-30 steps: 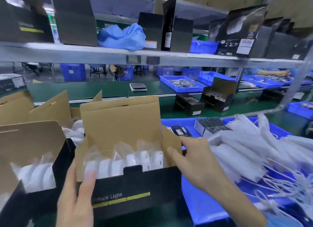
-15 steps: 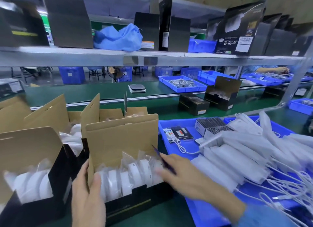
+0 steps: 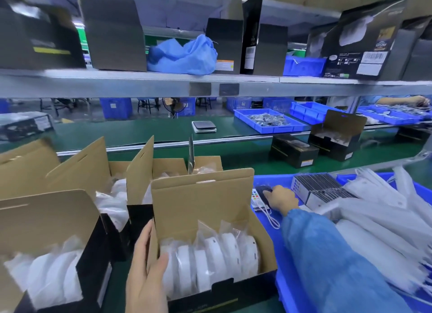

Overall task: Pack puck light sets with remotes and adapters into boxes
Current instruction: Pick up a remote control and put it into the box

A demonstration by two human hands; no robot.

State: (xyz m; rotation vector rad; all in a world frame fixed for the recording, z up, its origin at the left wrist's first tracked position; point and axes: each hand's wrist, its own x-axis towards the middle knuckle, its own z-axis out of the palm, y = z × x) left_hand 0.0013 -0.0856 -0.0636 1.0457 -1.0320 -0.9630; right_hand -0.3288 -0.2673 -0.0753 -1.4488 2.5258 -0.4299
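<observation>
The open box point(image 3: 210, 231) stands on the green bench point(image 3: 245, 158), lid flap up, a row of bagged white puck lights point(image 3: 210, 259) upright inside. The left hand point(image 3: 146, 273) holds the box's left end, thumb curled over the wall onto the nearest puck, fingers outside. The right hand point(image 3: 279, 199), in a blue sleeve point(image 3: 332, 261), reaches into the blue tray point(image 3: 261, 180) just right of the box, its grip curled over a dark remote point(image 3: 263, 191); how tightly, I cannot tell. White adapters point(image 3: 378, 219) fill the tray's right side.
</observation>
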